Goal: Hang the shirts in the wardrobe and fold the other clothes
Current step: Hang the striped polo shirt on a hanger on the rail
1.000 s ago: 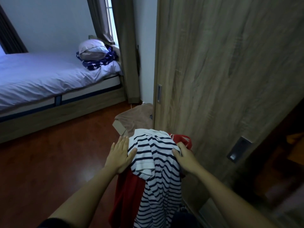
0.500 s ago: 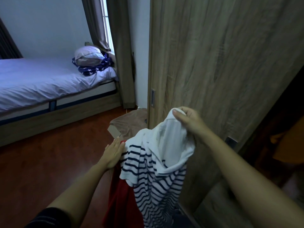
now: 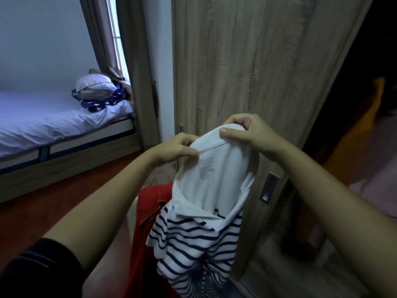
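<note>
Navy-striped shirt (image 3: 214,186) pinched: left hand (image 3: 176,147), right hand (image 3: 249,134).

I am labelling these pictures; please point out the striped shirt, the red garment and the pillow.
striped shirt (image 3: 193,239): head view, on its striped body.
red garment (image 3: 150,201): head view, on its upper part.
pillow (image 3: 94,89): head view, on its middle.

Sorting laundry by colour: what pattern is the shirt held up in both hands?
The shirt is white with navy stripes, plain white near the top; head view.

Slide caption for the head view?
Left hand and right hand pinch a striped shirt before the wardrobe door.
</note>
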